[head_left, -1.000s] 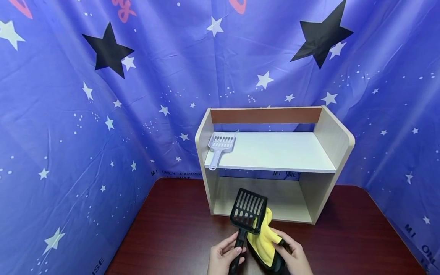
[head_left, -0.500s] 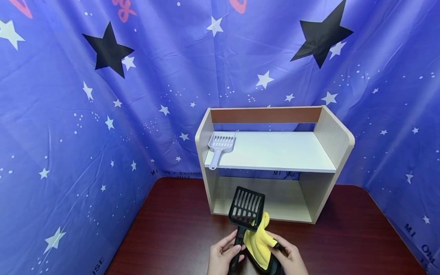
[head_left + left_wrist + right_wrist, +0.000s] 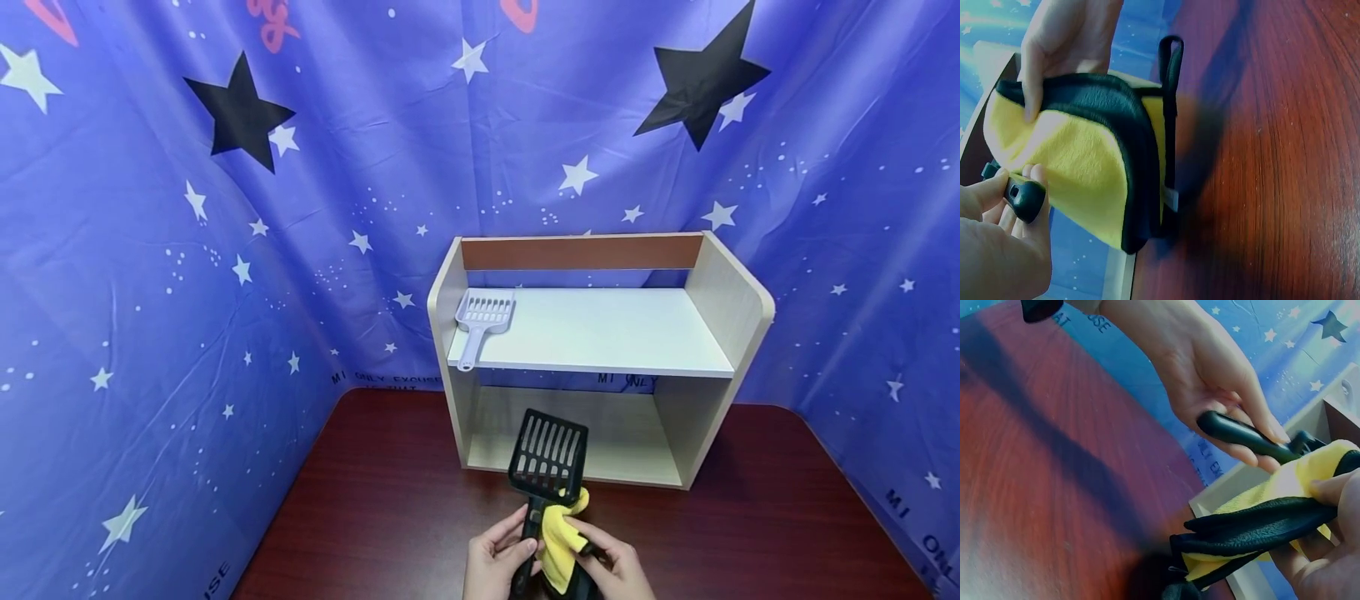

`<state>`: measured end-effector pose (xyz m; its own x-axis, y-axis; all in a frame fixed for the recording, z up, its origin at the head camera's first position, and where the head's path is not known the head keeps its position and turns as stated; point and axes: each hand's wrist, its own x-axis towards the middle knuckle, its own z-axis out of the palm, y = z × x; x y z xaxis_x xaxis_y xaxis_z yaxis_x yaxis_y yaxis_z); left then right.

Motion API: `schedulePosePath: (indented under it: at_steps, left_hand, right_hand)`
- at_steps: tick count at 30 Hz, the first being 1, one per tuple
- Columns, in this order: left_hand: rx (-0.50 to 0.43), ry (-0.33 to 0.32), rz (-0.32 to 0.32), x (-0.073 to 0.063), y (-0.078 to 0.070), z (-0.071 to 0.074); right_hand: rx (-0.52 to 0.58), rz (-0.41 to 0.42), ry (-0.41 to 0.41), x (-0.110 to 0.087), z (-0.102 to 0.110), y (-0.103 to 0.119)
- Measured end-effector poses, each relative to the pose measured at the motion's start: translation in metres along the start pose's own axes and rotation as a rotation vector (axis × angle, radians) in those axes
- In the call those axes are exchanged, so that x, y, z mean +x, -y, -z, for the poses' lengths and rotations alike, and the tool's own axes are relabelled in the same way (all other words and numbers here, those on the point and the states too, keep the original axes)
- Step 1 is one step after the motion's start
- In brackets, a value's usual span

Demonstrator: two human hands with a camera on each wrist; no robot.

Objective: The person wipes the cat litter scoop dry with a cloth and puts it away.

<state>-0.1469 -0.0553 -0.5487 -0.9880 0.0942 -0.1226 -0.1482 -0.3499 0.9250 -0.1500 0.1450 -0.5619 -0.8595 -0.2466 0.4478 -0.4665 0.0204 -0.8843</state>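
My left hand (image 3: 498, 557) grips the handle of a black slotted litter scoop (image 3: 550, 454), its head tilted up and away from me. Beside it, my right hand (image 3: 613, 565) pinches a yellow fabric pouch (image 3: 558, 552) with black trim. The pouch's upper end overlaps the bottom of the scoop head in the head view. In the left wrist view, the pouch (image 3: 1079, 144) shows a dark opening, a black hanging loop (image 3: 1171, 81) and a small white tag. The right wrist view shows the scoop handle (image 3: 1244, 439) in the left fingers, close above the pouch.
A two-tier wooden shelf (image 3: 600, 333) stands at the back of the dark red table (image 3: 360, 500). On its upper board, at the left, lies a pale lilac litter scoop (image 3: 483, 321). Blue star-printed curtain (image 3: 337, 208) surrounds the table.
The right hand has moved left with the pouch, which sits lower and more folded against the scoop handle. The black scoop has shifted slightly left and then back to the right.
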Motion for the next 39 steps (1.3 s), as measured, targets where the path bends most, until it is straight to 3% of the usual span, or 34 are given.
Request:
schedulePosePath:
  at_steps: [4, 8, 10, 13, 16, 20, 28, 33, 39]
  left_hand:
    - [0.010, 0.016, -0.014, 0.001, -0.002, 0.000]
    - [0.019, 0.022, -0.060, 0.001, -0.009, 0.003]
    - [0.020, 0.014, -0.064, 0.002, -0.013, 0.005]
    - [0.028, -0.004, -0.067, 0.002, -0.021, 0.007]
    - [0.038, -0.017, -0.068, 0.002, -0.027, 0.008]
    - [0.040, -0.031, -0.051, 0.001, -0.030, 0.009]
    - [0.034, -0.009, -0.067, -0.001, -0.028, 0.007]
    - [0.031, 0.014, -0.093, -0.001, -0.029, 0.006]
    - [0.017, 0.023, -0.077, -0.001, -0.032, 0.004]
  right_hand:
    - [0.007, 0.016, 0.005, 0.000, 0.000, -0.001]
    - [0.110, 0.015, -0.001, 0.001, 0.009, -0.001]
    - [0.198, -0.054, 0.004, -0.001, 0.018, 0.000]
    - [0.286, -0.224, 0.003, -0.004, 0.033, 0.000]
    - [0.316, -0.410, 0.002, -0.008, 0.051, -0.001]
    - [0.298, -0.560, -0.027, -0.013, 0.072, -0.005]
    - [0.249, -0.707, -0.046, -0.021, 0.105, -0.008]
    - [0.219, -0.762, -0.006, -0.024, 0.123, -0.011]
    - [0.215, -0.816, -0.003, -0.029, 0.142, -0.014]
